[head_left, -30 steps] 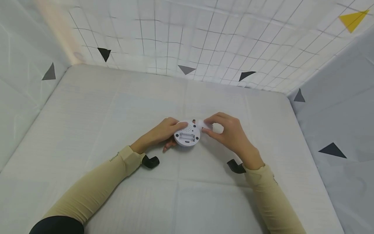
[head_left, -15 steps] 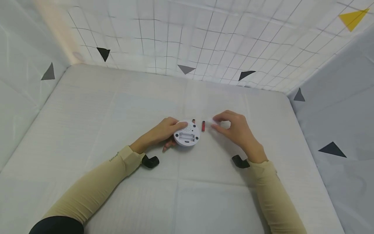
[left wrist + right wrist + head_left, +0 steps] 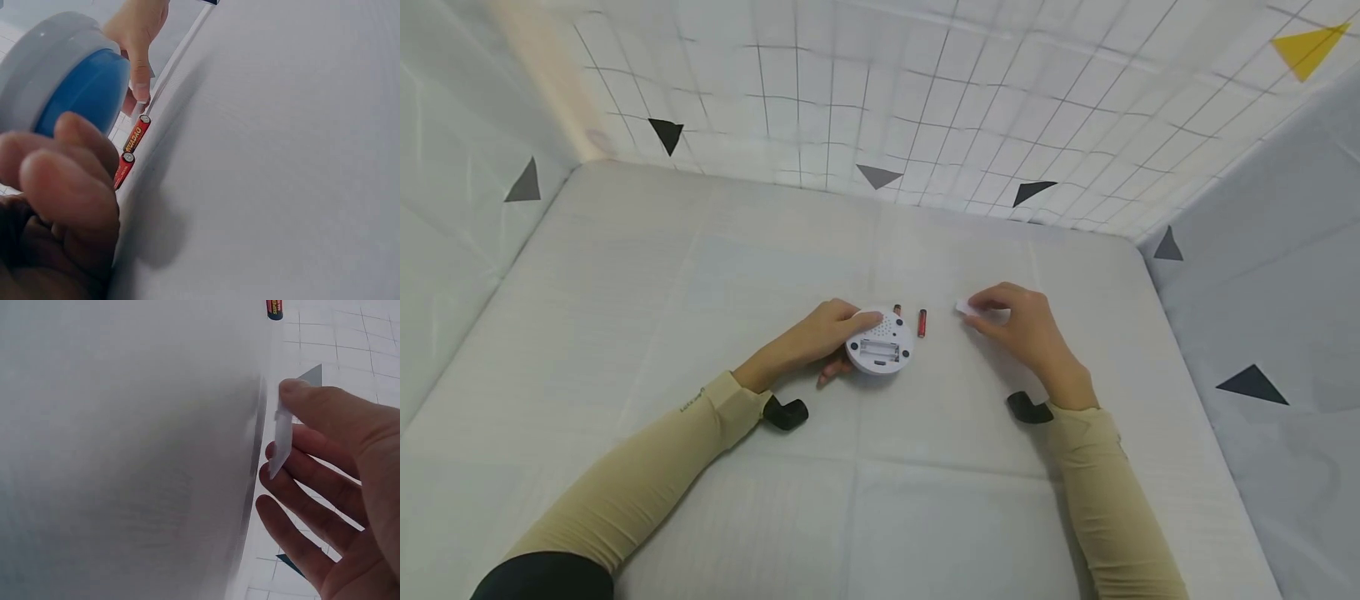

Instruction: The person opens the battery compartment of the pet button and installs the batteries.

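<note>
My left hand (image 3: 831,332) grips a white round device (image 3: 882,340), thumb on top and fingers beneath. Its underside faces up, showing speaker holes, dark feet and an uncovered battery compartment (image 3: 880,351) with no batteries inside. A blue face (image 3: 90,87) shows on its lower side in the left wrist view. To the right, my right hand (image 3: 1021,329) pinches a small white plastic battery cover (image 3: 283,432) between thumb and fingers, low over the table. One red battery (image 3: 922,323) lies just right of the device; another battery (image 3: 897,310) is partly hidden behind its rim.
A white sheet covers the table (image 3: 775,517). Behind it rises a white grid-patterned curtain (image 3: 820,83) with dark triangles, and plain pale sheets hang on both sides. Black curved pieces (image 3: 786,414) stick out at both wrists.
My right hand has moved right, away from the device, carrying the battery cover. The red battery that it hid a second ago now shows. My left hand and the device stay put.
</note>
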### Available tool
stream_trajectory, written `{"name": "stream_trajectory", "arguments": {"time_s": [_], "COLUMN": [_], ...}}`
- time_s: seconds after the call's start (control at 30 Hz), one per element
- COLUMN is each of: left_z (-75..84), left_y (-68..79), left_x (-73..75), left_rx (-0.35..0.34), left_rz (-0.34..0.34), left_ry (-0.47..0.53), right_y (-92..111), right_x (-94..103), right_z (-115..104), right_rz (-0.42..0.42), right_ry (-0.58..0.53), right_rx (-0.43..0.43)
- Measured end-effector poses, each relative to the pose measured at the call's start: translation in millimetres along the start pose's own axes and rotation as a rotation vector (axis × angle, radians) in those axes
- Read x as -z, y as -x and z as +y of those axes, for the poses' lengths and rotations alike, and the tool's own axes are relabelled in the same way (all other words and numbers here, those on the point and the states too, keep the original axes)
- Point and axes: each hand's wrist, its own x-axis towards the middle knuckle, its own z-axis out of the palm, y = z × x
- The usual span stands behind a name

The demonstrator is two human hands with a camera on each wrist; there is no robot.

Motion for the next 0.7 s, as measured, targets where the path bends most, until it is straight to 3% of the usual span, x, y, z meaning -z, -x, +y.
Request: {"name": "stream_trajectory", "arguments": {"time_s": [0.43,0.7], "left_z": [-0.8,0.3], "left_y": [1.1,1.0], "left_x": [0.4,0.1], "left_rx": [-0.004,-0.009], "left_rz": [-0.005,0.004], "left_ry": [-0.008,-0.012], "right_y": [-0.4,-0.9], "right_x": [-0.7,3.8], "right_z": [3.1,-20.3], "right_rz": [-0.084,-0.159], "right_ry": [0.052,0.043], "right_rx": [-0.037,-0.091]}}
